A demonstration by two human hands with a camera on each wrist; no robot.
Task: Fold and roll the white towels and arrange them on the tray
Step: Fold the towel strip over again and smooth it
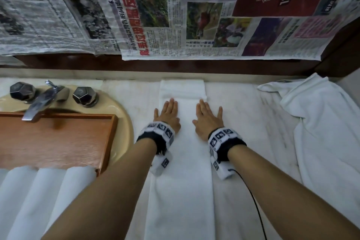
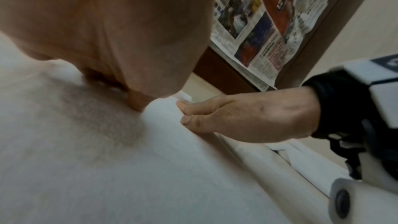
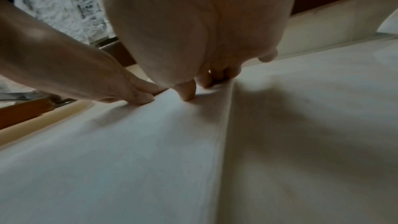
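A: Grip, item one: left hand (image 1: 168, 116) and right hand (image 1: 209, 118), fingers spread flat, pressing the long folded white cotton towel strip (image 1: 182, 161) on the pale bench (image 1: 243, 122).

B: Purpose?

A: Likely smoothing it for rolling; far-end fold blurred. Three rolled white towels (image 1: 48, 191) lie on the orange wooden tray (image 1: 58, 138); crumpled white towel (image 1: 321, 122) waits rightward.

A pale marble counter (image 1: 243, 107) is seen, with a beige basin (image 1: 116, 107) set into it. Just right of the basin, a long folded white towel (image 1: 181, 181) is laid flat on the counter. Well right of the basin, a loose white towel (image 1: 321, 122) is heaped. A wooden tray (image 1: 58, 138) is rested across the basin.
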